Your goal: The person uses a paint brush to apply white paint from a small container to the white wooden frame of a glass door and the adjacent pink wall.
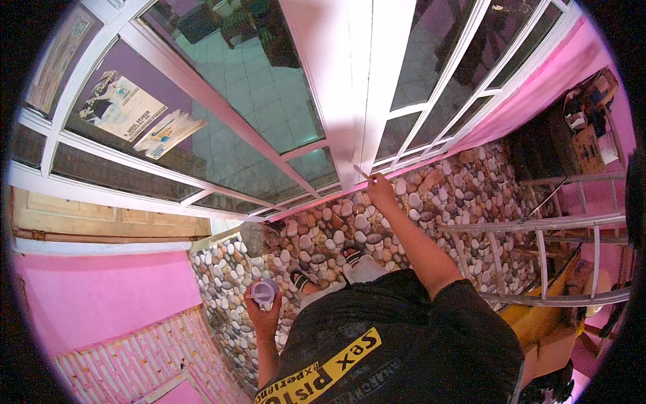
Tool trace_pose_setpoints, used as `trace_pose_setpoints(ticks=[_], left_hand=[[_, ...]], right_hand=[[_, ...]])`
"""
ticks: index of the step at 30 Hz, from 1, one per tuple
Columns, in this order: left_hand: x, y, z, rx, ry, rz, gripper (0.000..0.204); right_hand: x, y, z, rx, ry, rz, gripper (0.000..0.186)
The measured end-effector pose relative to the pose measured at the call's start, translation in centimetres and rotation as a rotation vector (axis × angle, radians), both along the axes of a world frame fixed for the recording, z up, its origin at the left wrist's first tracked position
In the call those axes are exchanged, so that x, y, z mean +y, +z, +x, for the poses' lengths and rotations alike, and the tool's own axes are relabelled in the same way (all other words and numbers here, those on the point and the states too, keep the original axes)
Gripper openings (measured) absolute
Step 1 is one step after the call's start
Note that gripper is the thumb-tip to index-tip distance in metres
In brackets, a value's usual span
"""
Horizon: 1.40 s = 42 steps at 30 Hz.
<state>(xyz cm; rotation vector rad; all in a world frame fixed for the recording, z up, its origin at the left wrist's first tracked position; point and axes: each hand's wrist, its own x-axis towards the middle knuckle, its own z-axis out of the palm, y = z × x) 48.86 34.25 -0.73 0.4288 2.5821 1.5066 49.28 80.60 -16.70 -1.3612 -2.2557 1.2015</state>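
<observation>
My right hand (pixel 382 192) is closed around a small paintbrush (pixel 362 172). The brush tip meets or nearly meets the lower part of the white window post (pixel 348 101); a gap cannot be made out. Lower down on the left, my left hand (pixel 263 318) grips a clear plastic cup (pixel 264 291) with something pale lilac inside, probably paint. A light flat strip lies across the cup's left rim; its kind is unclear.
White-framed glass panes (pixel 242 81) rise in front, some with stickers (pixel 128 108). A metal ladder (pixel 538 229) stands at right. Pebble-patterned flooring (pixel 323 232) lies under my sandals (pixel 301 279). Pink wall (pixel 108 289) is at left, a cluttered shelf (pixel 589 135) at far right.
</observation>
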Motion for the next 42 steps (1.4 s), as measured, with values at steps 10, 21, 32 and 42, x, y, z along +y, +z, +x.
trace_pose_setpoints(ticks=[10,21,32,42], left_hand=[[-1.1,-0.5,0.6,0.03,-0.028,-0.041,0.067],[-1.5,-1.0,1.2,0.025,-0.007,-0.013,0.067],[-0.1,0.2,1.9,-0.061,-0.007,0.069,0.064],[-1.0,-2.0,1.4,-0.042,-0.027,0.031,0.068]], right_hand=[[-0.9,4.8,-0.4,0.179,0.09,0.425,0.018],[-1.4,7.4,-2.4,0.08,0.137,0.43,0.019],[-2.4,9.6,-2.4,0.129,0.193,0.44,0.019],[-2.3,13.1,1.3,0.182,0.204,0.481,0.02]])
